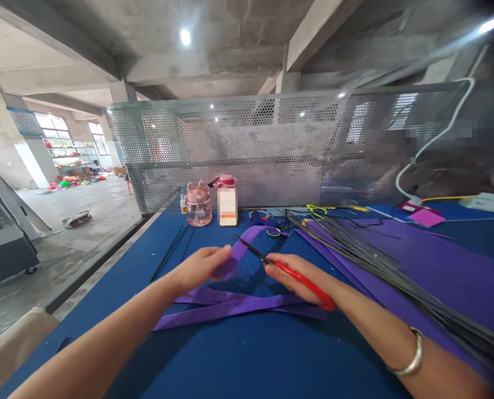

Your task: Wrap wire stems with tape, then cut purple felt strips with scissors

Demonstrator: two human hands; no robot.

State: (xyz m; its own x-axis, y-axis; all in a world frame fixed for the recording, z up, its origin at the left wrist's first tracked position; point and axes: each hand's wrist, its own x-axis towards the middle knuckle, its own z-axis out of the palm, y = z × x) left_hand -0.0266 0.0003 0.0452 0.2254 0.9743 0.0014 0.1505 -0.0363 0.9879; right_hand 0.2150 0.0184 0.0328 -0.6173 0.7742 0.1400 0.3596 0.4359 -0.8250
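My left hand (209,266) pinches a purple fabric strip (247,237), which arches up and away over the blue table. In my right hand (291,274) are scissors with red handles (307,284); their dark blades point left, close to the held strip. I cannot tell whether the blades touch it. Below both hands, more purple strips (230,306) lie crossed on the tabletop.
A bundle of thin wire stems (390,271) rests on purple sheets (463,260) at the right. A pink bottle (199,205) and a phone (227,207) stand at the back before a perforated metal screen (251,138). Dark stems (168,252) lie left.
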